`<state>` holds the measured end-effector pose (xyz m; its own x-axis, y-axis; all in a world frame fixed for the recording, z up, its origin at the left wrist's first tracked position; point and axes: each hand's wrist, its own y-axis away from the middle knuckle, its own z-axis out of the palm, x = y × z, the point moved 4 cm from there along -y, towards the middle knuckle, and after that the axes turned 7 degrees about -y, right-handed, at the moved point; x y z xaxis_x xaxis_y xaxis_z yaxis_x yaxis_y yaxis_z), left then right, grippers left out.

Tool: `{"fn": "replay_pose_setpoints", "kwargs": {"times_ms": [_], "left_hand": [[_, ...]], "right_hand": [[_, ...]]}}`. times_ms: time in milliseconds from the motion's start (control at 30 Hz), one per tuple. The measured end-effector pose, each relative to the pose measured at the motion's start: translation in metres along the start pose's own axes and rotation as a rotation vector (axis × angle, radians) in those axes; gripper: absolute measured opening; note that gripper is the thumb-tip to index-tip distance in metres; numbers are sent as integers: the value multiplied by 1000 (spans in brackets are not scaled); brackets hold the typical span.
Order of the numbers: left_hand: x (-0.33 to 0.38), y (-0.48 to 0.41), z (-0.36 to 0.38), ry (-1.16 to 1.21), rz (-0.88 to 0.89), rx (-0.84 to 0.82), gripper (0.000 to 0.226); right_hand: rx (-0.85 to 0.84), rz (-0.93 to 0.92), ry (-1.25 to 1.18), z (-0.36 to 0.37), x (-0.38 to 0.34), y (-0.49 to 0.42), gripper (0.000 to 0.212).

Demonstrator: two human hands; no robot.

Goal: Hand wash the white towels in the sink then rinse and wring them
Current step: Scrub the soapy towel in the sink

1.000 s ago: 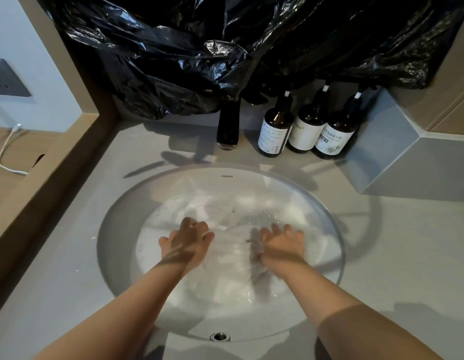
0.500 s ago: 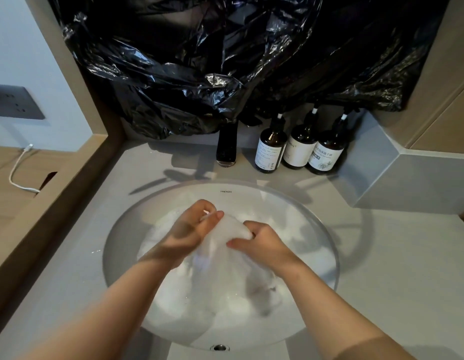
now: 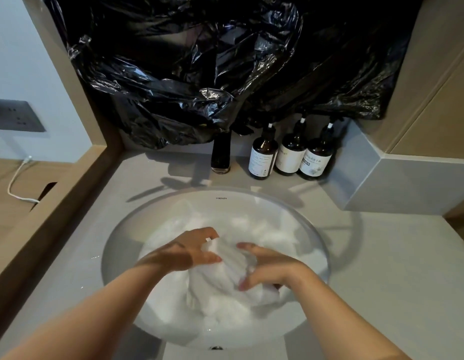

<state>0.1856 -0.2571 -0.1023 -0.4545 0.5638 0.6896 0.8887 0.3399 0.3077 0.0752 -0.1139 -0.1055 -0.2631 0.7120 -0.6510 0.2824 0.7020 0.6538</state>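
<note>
Seen of the person: two arms and their hands only, coming in from the bottom edge; the rest is out of sight.
Left forearm [image 3: 95,315]: bare along its whole visible length, slim and smooth, narrowing toward the wrist.
Right forearm [image 3: 337,315]: bare as well, of the same slender build, widest at the lower edge.
Left hand [image 3: 189,252]: bare, with the back and knuckles showing.
Right hand [image 3: 275,268]: bare; short, rounded nails show on the fingertips [image 3: 242,286].
Light: both forearms are dim near the bottom edge and brighter toward the wrists; a soft shadow crosses the left wrist.
</note>
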Motion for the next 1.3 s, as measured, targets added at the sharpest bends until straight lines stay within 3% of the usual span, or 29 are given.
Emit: {"fn": "replay_pose_setpoints", "kwargs": {"times_ms": [67, 133, 233, 333, 433, 467, 533, 600, 667, 767, 833, 900, 1100, 1200, 1300], "left_hand": [[7, -2, -1, -150, 30, -17, 24], [13, -2, -8, -156, 61, -1, 31], [10, -2, -16, -144, 16, 22, 37], [5, -5, -12, -325, -59, 19, 22], [-16, 2, 1, -73, -139, -55, 28], [-21, 6, 1, 79, -151, -53, 31], [-21, 10, -3, 260, -137, -29, 39], [-8, 9, -10, 281, -112, 29, 34], [12, 3, -20, 238, -77, 126, 23], [38, -3, -31, 289, 29, 148, 11], [49, -3, -35, 234, 102, 127, 5], [49, -2, -36, 166, 140, 110, 14], [21, 4, -32, -270, -42, 32, 22], [18, 5, -30, 75, -112, 43, 30], [36, 5, -32, 403, -57, 113, 25]], "right_hand": [[-41, -15, 77, 6, -4, -1, 57], [114, -129, 3, -4, -10, -1, 20], [389, -353, -300, -31, -23, 5, 39], [469, -483, -450, -46, -43, 19, 44], [526, -468, -551, -58, -42, 24, 35], [530, -422, -527, -59, -38, 24, 31], [465, -314, -396, -56, -31, 24, 43], [371, -299, -316, -48, -28, 23, 57], [300, -333, -312, -40, -31, 22, 58], [229, -311, -304, -27, -37, 14, 60], [187, -311, -318, -21, -41, 10, 45], [266, -319, -309, -25, -42, 11, 14], [494, -314, -513, -43, -32, 13, 32], [457, -276, -475, -42, -33, 15, 30], [377, -247, -320, -30, -40, 15, 35]]}}
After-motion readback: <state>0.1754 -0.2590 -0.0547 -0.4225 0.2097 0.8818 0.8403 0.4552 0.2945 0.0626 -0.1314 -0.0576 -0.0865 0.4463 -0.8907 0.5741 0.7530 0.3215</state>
